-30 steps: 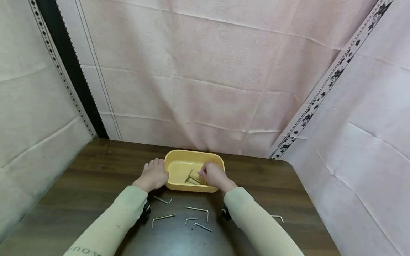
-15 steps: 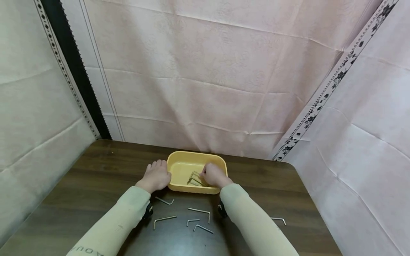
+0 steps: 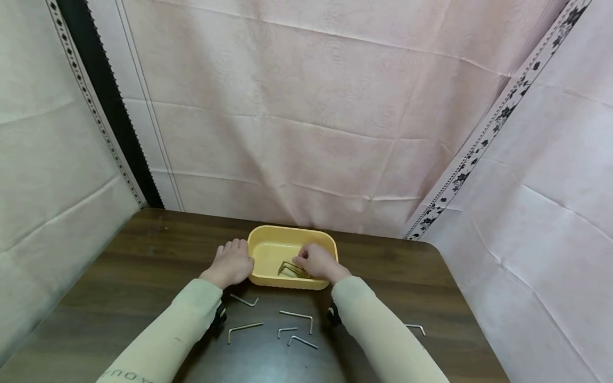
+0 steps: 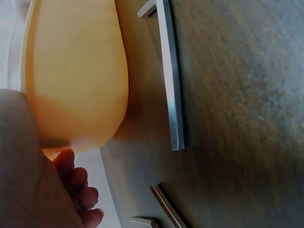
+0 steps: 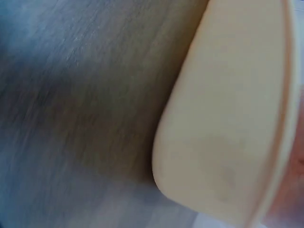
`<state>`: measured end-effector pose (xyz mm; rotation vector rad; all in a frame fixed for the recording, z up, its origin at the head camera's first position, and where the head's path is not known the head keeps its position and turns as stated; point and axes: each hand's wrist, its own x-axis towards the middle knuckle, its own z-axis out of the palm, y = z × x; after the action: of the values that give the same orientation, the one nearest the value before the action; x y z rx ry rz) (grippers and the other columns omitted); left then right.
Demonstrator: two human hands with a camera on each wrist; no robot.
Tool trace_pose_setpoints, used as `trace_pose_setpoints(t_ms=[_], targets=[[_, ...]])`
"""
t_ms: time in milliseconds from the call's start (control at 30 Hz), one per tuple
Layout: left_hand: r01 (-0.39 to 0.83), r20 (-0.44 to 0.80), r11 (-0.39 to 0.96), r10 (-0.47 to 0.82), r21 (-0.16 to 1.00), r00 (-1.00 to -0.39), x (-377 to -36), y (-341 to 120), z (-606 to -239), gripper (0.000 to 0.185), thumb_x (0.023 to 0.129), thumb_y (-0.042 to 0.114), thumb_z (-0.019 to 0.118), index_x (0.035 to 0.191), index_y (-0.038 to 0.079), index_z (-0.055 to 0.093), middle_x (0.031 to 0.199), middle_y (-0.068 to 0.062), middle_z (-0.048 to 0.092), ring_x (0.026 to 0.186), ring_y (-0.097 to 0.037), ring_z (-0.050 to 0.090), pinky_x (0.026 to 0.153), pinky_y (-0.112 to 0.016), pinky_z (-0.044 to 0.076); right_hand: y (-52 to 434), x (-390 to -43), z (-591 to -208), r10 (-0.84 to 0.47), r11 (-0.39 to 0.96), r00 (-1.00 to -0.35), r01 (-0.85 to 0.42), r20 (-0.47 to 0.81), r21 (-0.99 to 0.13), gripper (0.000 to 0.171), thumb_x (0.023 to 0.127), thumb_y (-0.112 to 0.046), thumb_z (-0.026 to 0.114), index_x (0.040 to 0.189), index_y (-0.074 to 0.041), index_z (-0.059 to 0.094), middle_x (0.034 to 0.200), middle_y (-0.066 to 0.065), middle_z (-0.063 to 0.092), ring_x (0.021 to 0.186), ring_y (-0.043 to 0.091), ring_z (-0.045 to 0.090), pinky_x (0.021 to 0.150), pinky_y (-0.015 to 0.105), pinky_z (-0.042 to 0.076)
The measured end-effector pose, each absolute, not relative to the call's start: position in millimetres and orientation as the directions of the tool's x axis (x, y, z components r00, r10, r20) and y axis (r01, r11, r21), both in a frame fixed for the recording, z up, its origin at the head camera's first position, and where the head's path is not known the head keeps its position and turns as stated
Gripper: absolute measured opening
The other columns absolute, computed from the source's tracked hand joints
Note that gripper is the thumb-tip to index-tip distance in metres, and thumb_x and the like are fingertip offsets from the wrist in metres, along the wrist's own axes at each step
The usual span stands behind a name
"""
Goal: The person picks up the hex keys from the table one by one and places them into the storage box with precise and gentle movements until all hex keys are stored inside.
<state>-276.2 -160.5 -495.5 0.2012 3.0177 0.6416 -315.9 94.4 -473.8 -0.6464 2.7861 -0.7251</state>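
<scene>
At the left end of a yellow plastic tray (image 3: 268, 282), my left hand (image 3: 231, 264) holds the rim, thumb at the edge. In the left wrist view its fingers (image 4: 78, 180) curl beside the tray's outer corner. My right hand (image 3: 318, 261) reaches over the near right side into the tray. Its thumb and index finger lie just above several brass-coloured hex keys (image 3: 289, 269), grouped near the front wall. Whether they pinch one is hidden. In the right wrist view the tray wall (image 5: 223, 109) covers most of this hand.
On the dark wooden table (image 3: 158, 266), several L-shaped hex keys lie in front of the tray, among them a brassy one (image 3: 245, 326) and a silver one (image 3: 297, 315). Another hex key (image 3: 415, 326) lies beyond the right forearm. A pale cloth (image 3: 306, 133) hangs behind.
The hex keys in the tray now lie lower than the raised one a second ago. My right hand dipped, then lifted slightly, its thumb showing again. The left hand stays at the tray's end.
</scene>
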Motion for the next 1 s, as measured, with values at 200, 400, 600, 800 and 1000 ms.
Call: trace_pose_setpoints(t_ms=[200, 400, 600, 800, 1000], targets=[[0.126, -0.022, 0.902, 0.148, 0.413, -0.989, -278.4, -163.6, -492.3, 0.030, 0.097, 0.024, 0.043, 0.115, 0.000, 0.046, 0.098, -0.010, 0.042, 0.089, -0.029, 0.036, 0.079, -0.044, 0.026, 111.8, -307.9, -454.0, -0.490, 0.717, -0.872, -0.408, 0.008, -0.565, 0.019, 0.091, -0.037, 0.066, 0.090, -0.018, 0.063, 0.081, -0.004, 0.059, 0.071, 0.013, 0.054, 0.064, 0.031, 0.046], [0.130, -0.024, 0.900, 0.154, 0.416, -0.988, -278.6, -162.3, -493.2, 0.033, 0.097, 0.025, 0.043, 0.117, -0.001, 0.046, 0.099, -0.011, 0.043, 0.090, -0.029, 0.037, 0.080, -0.044, 0.026, 139.7, -294.2, -441.8, -0.470, 0.708, -0.882, -0.400, 0.035, -0.582, 0.034, 0.088, -0.042, 0.069, 0.105, -0.013, 0.062, 0.089, -0.003, 0.060, 0.079, 0.015, 0.055, 0.067, 0.032, 0.048], [0.120, -0.033, 0.901, 0.147, 0.416, -0.989, -275.2, -163.4, -490.9, 0.034, 0.097, 0.024, 0.044, 0.118, -0.002, 0.046, 0.100, -0.012, 0.043, 0.090, -0.030, 0.037, 0.080, -0.045, 0.026, 174.0, -285.8, -441.6, -0.435, 0.696, -0.899, -0.369, 0.047, -0.616, 0.039, 0.086, -0.040, 0.072, 0.108, -0.010, 0.063, 0.090, -0.002, 0.061, 0.081, 0.015, 0.056, 0.069, 0.033, 0.049], [0.120, -0.034, 0.903, 0.147, 0.413, -0.989, -277.3, -164.6, -493.3, 0.034, 0.097, 0.025, 0.043, 0.118, -0.001, 0.046, 0.100, -0.011, 0.043, 0.090, -0.029, 0.037, 0.081, -0.045, 0.027, 219.5, -281.5, -451.1, -0.361, 0.732, -0.931, -0.318, 0.053, -0.603, 0.035, 0.084, -0.037, 0.075, 0.103, -0.011, 0.064, 0.089, -0.004, 0.061, 0.083, 0.014, 0.057, 0.075, 0.033, 0.047], [0.118, -0.036, 0.901, 0.147, 0.418, -0.989, -278.7, -162.5, -496.3, 0.034, 0.097, 0.025, 0.043, 0.118, -0.001, 0.046, 0.099, -0.011, 0.043, 0.090, -0.029, 0.037, 0.081, -0.045, 0.026, 261.1, -274.9, -461.4, -0.310, 0.779, -0.951, -0.259, 0.008, -0.571, 0.039, 0.084, -0.040, 0.074, 0.106, -0.009, 0.063, 0.091, -0.003, 0.060, 0.083, 0.013, 0.056, 0.074, 0.033, 0.046]])
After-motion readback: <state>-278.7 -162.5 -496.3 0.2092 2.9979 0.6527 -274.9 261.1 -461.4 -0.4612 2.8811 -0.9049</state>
